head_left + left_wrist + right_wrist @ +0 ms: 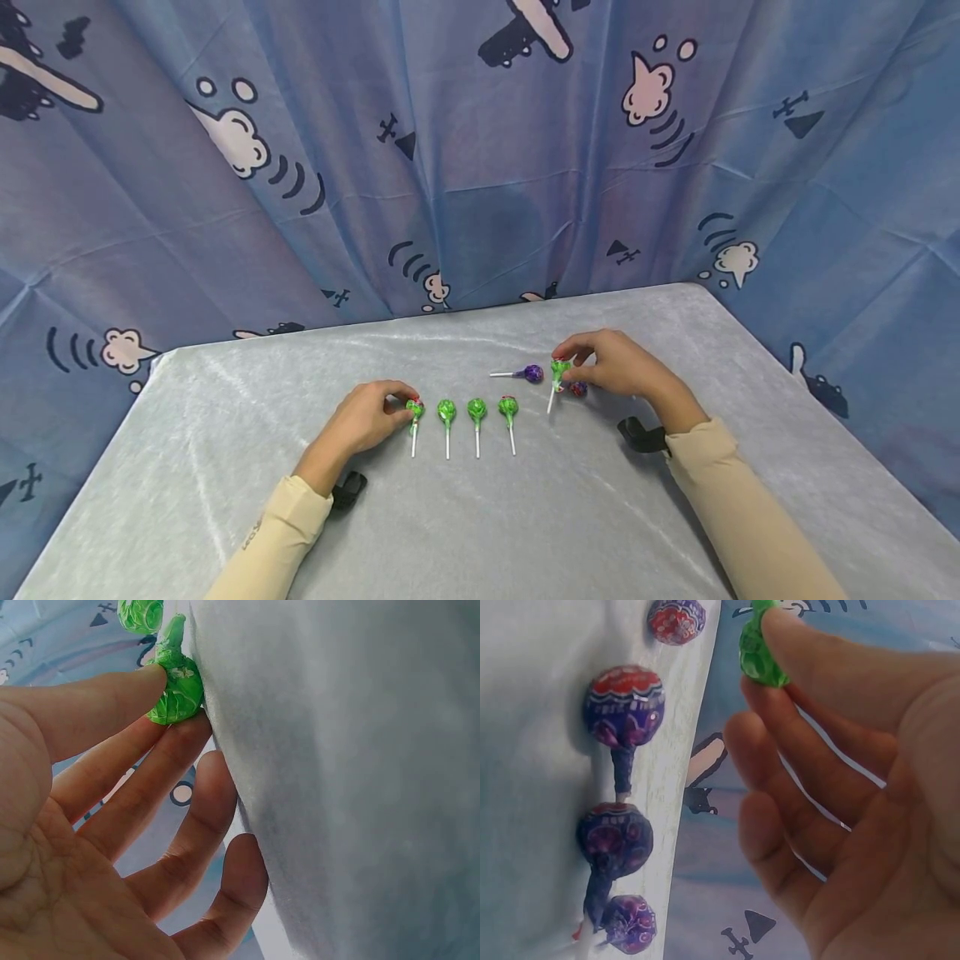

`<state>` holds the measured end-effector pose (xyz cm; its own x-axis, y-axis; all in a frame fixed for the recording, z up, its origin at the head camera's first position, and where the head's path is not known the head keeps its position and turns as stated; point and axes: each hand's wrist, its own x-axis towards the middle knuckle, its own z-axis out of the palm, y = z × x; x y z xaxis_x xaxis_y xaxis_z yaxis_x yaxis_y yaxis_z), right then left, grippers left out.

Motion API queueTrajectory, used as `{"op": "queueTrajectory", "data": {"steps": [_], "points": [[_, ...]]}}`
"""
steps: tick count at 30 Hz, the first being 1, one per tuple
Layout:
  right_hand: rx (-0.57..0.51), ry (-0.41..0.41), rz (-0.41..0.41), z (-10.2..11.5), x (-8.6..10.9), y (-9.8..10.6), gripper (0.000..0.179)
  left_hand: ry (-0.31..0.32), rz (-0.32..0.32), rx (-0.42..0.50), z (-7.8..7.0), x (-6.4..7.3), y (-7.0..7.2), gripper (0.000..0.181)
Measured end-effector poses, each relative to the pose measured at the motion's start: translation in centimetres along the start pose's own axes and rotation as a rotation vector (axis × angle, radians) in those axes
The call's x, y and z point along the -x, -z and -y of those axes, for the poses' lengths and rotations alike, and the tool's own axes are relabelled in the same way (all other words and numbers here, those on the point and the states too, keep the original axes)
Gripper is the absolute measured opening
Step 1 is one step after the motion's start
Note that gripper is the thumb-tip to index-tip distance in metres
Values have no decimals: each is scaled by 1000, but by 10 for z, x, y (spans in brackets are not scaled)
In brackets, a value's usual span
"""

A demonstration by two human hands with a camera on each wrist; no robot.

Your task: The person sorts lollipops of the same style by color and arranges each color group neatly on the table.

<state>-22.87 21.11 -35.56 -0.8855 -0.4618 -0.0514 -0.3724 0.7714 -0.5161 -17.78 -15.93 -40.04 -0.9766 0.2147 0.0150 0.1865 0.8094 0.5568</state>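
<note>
At the left end of a row of green lollipops, my left hand [369, 417] pinches a green-wrapped lollipop [178, 690] by its head between thumb and fingers, its white stick pointing toward me. Three more green lollipops [477, 409] lie to its right, sticks pointing the same way. My right hand [611, 362] holds another green lollipop [761, 656] by the head, its stick slanting down. Just left of that hand, a purple lollipop [533, 373] lies with its stick to the left. A second purple one [578, 388] shows partly from under the right hand.
Several purple-and-red lollipops [624, 709] lie beside the right hand in the right wrist view. A grey-white cloth [480, 525] covers the table. Behind it hangs a blue patterned curtain [480, 233]. Black straps [641, 435] sit at both wrists.
</note>
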Motion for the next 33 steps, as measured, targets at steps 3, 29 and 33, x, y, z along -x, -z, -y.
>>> {"op": "queueTrajectory", "data": {"steps": [3,29,33], "points": [[-5,26,-3,2,1,-1,35,-2,0,-2,0,0,0,20],[-16,99,60,6,-1,-13,32,-1,-7,-2,0,2,-1,22],[-6,115,67,9,0,-13,33,2,-7,-4,0,1,-1,22]]}}
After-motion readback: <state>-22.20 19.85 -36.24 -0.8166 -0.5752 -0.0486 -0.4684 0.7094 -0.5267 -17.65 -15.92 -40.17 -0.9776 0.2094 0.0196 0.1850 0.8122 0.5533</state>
